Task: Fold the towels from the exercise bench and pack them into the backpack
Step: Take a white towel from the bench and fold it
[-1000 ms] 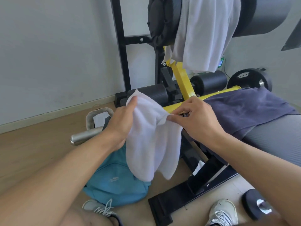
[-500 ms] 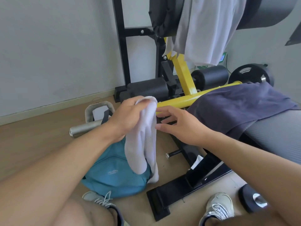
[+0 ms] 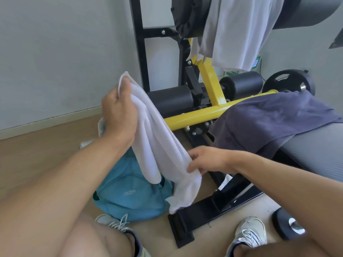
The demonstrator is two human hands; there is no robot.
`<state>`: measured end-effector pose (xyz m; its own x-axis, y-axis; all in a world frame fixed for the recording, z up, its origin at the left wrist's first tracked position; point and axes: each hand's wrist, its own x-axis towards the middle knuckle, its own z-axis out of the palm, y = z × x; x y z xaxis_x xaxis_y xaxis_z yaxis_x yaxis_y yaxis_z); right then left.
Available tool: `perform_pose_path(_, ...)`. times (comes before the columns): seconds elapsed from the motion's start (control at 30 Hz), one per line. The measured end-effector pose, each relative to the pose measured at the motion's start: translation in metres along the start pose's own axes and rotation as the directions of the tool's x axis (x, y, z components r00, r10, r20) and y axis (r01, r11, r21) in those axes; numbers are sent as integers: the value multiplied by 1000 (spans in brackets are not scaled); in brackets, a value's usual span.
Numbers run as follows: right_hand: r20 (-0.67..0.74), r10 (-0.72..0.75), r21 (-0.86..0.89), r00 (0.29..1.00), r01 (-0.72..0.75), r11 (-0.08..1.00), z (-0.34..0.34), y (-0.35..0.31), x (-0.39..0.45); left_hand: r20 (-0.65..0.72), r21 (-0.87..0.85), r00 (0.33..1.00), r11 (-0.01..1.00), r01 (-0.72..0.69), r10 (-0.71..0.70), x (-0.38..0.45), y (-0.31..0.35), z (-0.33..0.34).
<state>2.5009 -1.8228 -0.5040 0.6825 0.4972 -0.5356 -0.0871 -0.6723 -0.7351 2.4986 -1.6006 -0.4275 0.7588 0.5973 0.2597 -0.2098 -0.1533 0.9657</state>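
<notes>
A white towel (image 3: 157, 138) hangs doubled over in the air above the blue backpack (image 3: 130, 193), which lies on the floor. My left hand (image 3: 118, 112) grips the towel's upper end, raised at centre left. My right hand (image 3: 206, 159) pinches the towel's lower part, just right of it. A dark purple towel (image 3: 267, 117) lies spread over the grey bench pad (image 3: 319, 145) at right. Another white towel (image 3: 239, 30) is draped over the black roller (image 3: 304, 12) at the top.
The bench's yellow bar (image 3: 200, 115) and black foot (image 3: 200, 216) stand right of the backpack. A weight plate (image 3: 289, 84) leans at back right, a dumbbell end (image 3: 289, 225) lies at lower right. My shoes (image 3: 250, 232) are on the wooden floor. A wall is at left.
My left hand lifted the towel's top end up and to the left. My right hand let go of the upper edge, dropped down and took hold of the towel's lower part.
</notes>
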Motion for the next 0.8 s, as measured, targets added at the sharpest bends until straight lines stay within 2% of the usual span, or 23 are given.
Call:
perform_pose_path(0.07, -13, 105, -105, 994, -105, 989, 1, 5, -1, -28, 9, 999, 1000, -16, 16, 7, -3, -4)
perform_pose_path(0.1, -81, 131, -116, 988, -140, 983, 0, 6, -1, -6, 43, 1000, 999, -30, 30, 10, -7, -6)
perform_pose_path(0.17, -261, 116, -22, 958, -126, 992, -3, 1, -1, 113, 150, 993, 988, -47, 30, 12, -16, -6)
perform_pose_path(0.23, -398, 47, 141, 916, 10, 990, -4, -12, -2, 282, 238, 959, 969, -60, -10, 9, -27, -3)
perform_pose_path(0.3, -464, -45, 252, 885, 180, 951, -3, -30, -7, 446, 281, 890, 959, -36, -97, -2, -32, 1)
perform_pose_path(0.4, -453, -212, 287, 866, 367, 885, -2, -49, -22, 640, 229, 736, 969, 90, -220, -21, -31, 9)
perform_pose_path(0.43, -455, -252, 249, 854, 394, 885, -2, -52, -26, 665, 219, 711, 970, 108, -229, -24, -29, 10)
perform_pose_path(0.57, -495, -336, 64, 801, 420, 905, -2, -52, -32, 646, 214, 737, 974, 77, -200, -28, -23, 13)
perform_pose_path(0.8, -543, -269, -4, 795, 318, 948, -2, -49, -27, 568, 245, 813, 969, -18, -128, -31, -18, 18)
